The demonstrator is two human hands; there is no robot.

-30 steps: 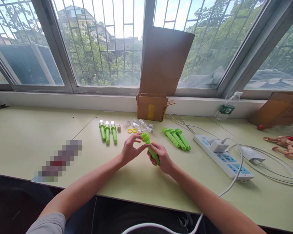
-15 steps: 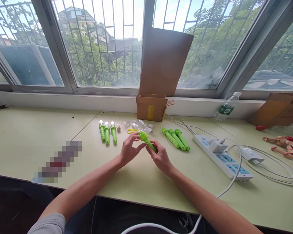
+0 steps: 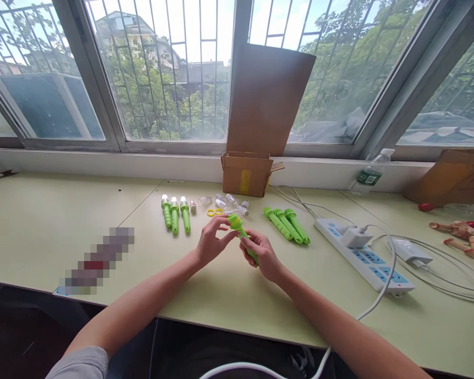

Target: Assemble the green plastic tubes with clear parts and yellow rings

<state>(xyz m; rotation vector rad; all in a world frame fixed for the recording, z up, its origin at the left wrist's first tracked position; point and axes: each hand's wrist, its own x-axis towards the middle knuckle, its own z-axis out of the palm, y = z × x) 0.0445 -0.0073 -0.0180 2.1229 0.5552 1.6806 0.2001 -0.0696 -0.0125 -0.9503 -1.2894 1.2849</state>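
Note:
A green plastic tube with a flared head (image 3: 234, 221) and a yellow ring round that head tilts between my hands above the table. My left hand (image 3: 211, 241) pinches it at the head with thumb and fingertips. Lower down, my right hand (image 3: 264, 256) wraps round the shaft, thumb along its side. Behind the hands lie two yellow rings (image 3: 214, 212) and several clear plastic caps (image 3: 221, 201). To the left are three green tubes with white tops (image 3: 175, 215); to the right, three similar green tubes (image 3: 286, 225) without white tops.
A small cardboard box (image 3: 246, 175) stands by the window sill. On the right are a white power strip (image 3: 363, 257) with looping cables, a plastic bottle (image 3: 369, 176) and wooden pieces with red balls (image 3: 468, 236). A pixelated patch (image 3: 98, 262) covers something on the left.
My right hand has shifted down the shaft and now closes round it, with the lower end showing below. The left hand stays pinched at the head.

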